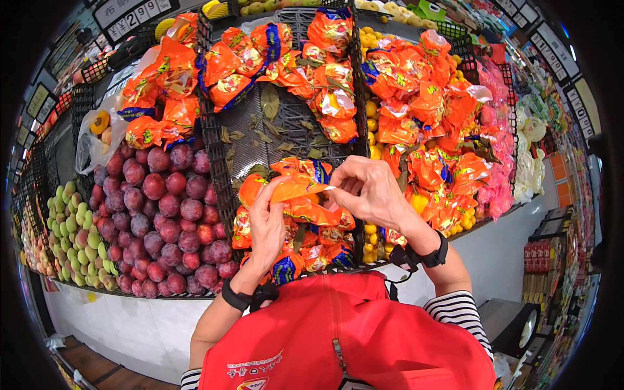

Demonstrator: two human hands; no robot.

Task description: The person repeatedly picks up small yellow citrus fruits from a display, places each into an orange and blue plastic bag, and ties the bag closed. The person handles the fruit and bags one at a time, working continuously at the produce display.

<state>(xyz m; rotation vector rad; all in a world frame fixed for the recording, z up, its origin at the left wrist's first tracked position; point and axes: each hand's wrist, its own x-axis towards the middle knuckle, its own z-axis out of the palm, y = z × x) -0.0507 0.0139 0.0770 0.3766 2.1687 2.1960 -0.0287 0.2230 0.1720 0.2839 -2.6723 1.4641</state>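
My left hand (267, 222) grips one side of an orange plastic fruit bag (297, 189), above the front of the middle black crate. At the bag's right end, my right hand (368, 192) pinches a pale corner between thumb and fingers. Below both hands lie several bagged fruits (312, 253) in orange and blue printed plastic. Whether fruit sits inside the held bag is hard to tell. Behind my hands, dry leaves (269, 102) lie on the dark crate floor, with more bagged fruits (336, 73) along its back and right side.
Plums (169, 229) are heaped to the left, beside green fruit (80, 234). A clear bag (100, 134) holds cut fruit behind the plums. Black crate walls (360, 97) divide the display. On the right are more orange bags (429, 102), small yellow fruit and pink-wrapped fruit (495, 136).
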